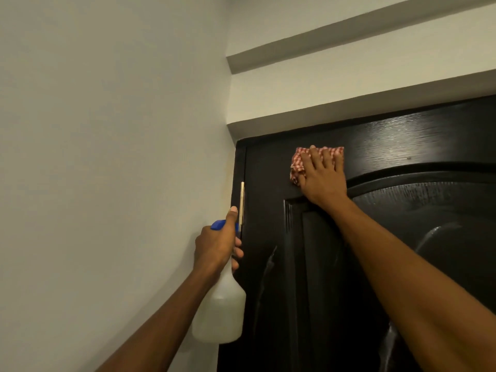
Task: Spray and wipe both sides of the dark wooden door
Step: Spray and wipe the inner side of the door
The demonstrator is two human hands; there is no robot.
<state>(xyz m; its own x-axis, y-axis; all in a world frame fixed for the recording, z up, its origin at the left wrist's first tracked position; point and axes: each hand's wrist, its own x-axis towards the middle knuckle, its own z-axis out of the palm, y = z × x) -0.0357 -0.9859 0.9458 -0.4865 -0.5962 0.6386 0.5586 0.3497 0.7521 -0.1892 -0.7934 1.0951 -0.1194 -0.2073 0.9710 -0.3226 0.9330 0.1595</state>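
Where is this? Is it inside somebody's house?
Probably, yes: indoors, at a doorway in a home. There is a dark wooden door with a carved arched panel, a plain painted wall beside it, and stepped white trim above.

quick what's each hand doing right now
Left hand: grips the translucent white plastic spray bottle with blue trigger head.
Right hand: open, flat fingers pressing the red-and-white checked cloth against the dark wooden door.

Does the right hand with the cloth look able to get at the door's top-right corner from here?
Probably yes: the right hand presses the checked cloth flat near the door top, and nothing blocks the way rightward.
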